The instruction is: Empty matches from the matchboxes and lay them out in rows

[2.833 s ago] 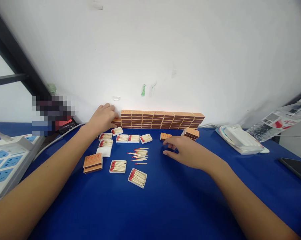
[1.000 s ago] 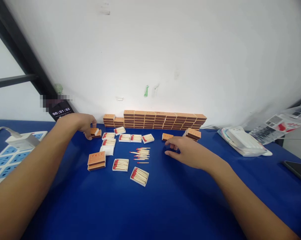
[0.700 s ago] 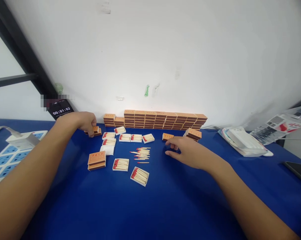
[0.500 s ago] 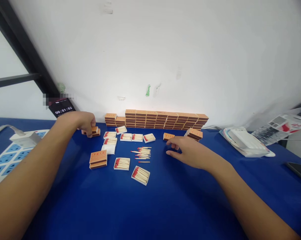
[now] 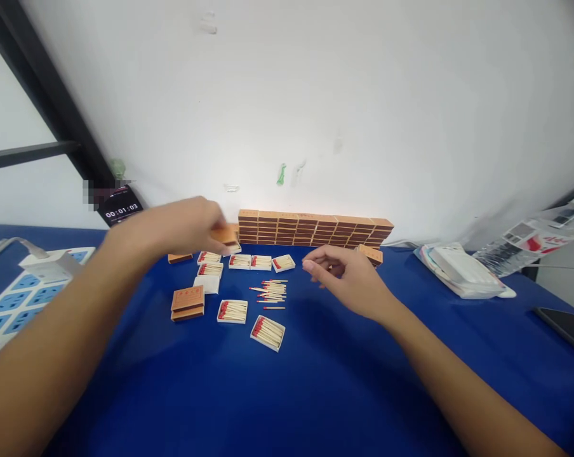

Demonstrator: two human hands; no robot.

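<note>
My left hand (image 5: pixel 204 222), blurred by motion, is closed on an orange matchbox (image 5: pixel 225 235). It holds the box in front of the left end of a stacked row of matchboxes (image 5: pixel 315 230) along the wall. My right hand (image 5: pixel 341 273) hovers right of the loose matches (image 5: pixel 272 292), fingers curled and thumb near the index fingertip. Whatever lies inside or behind those fingers is hidden. Past its knuckles stand more matchboxes (image 5: pixel 371 255). Filled white matchbox trays lie between the hands, among them a nearer tray (image 5: pixel 268 333) and another tray (image 5: pixel 232 311).
Two stacked matchboxes (image 5: pixel 188 303) lie front left, and another matchbox (image 5: pixel 180 258) sits behind them. A power strip (image 5: pixel 20 292) and a phone timer (image 5: pixel 121 206) are at left. At right are a packet (image 5: pixel 463 270), plastic wrapping (image 5: pixel 529 238) and a dark device (image 5: pixel 566 327).
My left hand has lifted a matchbox from the left pile and carried it right to the row. My right hand has moved slightly left and curled, covering the single matchbox there.
</note>
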